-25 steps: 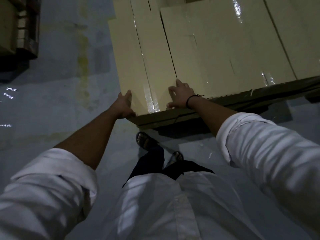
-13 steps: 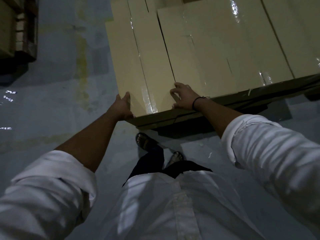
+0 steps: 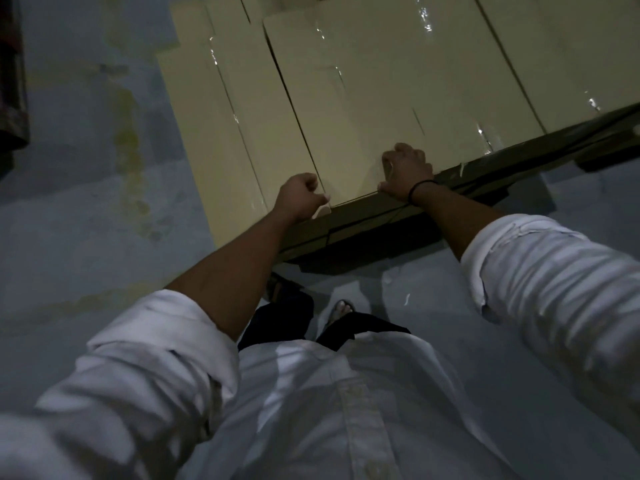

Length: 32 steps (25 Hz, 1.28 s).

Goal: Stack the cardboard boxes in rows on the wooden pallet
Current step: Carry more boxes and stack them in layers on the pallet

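Note:
Tan taped cardboard boxes lie side by side in rows on the dark wooden pallet [image 3: 377,220]. One cardboard box [image 3: 349,109] lies between my hands, its near end at the pallet's front edge. My left hand [image 3: 300,197] has its fingers curled at that box's near left corner, by the dark gap to the neighbouring box [image 3: 221,126]. My right hand [image 3: 407,171], with a black band on the wrist, grips the near end of the same box with curled fingers.
More boxes [image 3: 519,64] fill the pallet to the right. Grey stained floor [image 3: 86,188] spreads to the left, with a dark stack [image 3: 12,81] at the far left edge. My sandalled feet [image 3: 341,310] stand just before the pallet.
Both hands have shifted right, from the outer left box to the one beside it. Their fingers, flat before, are now curled at its near end.

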### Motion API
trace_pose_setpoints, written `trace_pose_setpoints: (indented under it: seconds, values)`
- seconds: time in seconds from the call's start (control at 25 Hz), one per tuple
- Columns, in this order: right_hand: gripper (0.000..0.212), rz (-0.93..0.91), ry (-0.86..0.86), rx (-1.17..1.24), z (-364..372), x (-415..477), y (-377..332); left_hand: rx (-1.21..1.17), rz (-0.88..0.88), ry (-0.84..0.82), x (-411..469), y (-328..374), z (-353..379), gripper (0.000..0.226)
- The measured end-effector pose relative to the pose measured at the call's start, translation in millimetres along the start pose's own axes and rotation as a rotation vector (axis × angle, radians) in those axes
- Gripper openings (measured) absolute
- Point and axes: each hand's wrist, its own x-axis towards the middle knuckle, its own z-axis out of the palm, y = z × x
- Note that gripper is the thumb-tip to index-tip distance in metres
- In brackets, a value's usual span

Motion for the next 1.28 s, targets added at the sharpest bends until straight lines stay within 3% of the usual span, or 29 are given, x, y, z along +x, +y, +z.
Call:
trace_pose_setpoints:
  seconds: [0.16, 0.28, 0.4, 0.48, 0.64, 0.84, 1.0, 1.2, 1.28]
  values:
    - [0.070, 0.000, 0.031, -0.009, 0.9, -0.1, 7.6, -0.135, -0.049, -0.030, 15.7, 10.5, 8.7, 0.025]
    - [0.072, 0.033, 0.046, 0.013, 0.6, 3.8, 12.8, -0.103, -0.072, 0.007, 16.2, 26.3, 11.6, 0.022]
    - [0.088, 0.117, 0.035, 0.054, -1.0, 10.0, 21.6, -0.076, -0.100, 0.055, 16.7, 38.0, 16.0, 0.074]
    - [0.095, 0.181, 0.031, 0.109, -5.2, 12.8, 30.2, -0.077, -0.106, 0.091, 18.1, 43.2, 19.9, 0.081]
    - [0.090, 0.184, 0.029, 0.087, -17.5, 17.9, 41.4, -0.094, -0.140, 0.128, 20.4, 47.0, 21.9, 0.069]
    - [0.087, 0.141, -0.004, 0.074, -25.3, 23.3, 50.6, -0.150, -0.178, 0.132, 21.3, 49.6, 18.1, 0.032]
    - [0.086, 0.107, -0.007, 0.062, -23.8, 22.1, 56.7, -0.134, -0.204, 0.141, 21.2, 48.7, 20.7, 0.051]
    - [0.081, 0.096, 0.003, 0.062, -22.5, 21.3, 59.2, -0.121, -0.205, 0.141, 24.8, 44.2, 19.7, 0.018]
    - [0.080, 0.095, 0.005, 0.050, -22.7, 20.2, 60.2, -0.098, -0.191, 0.137, 23.2, 45.4, 19.8, 0.015]
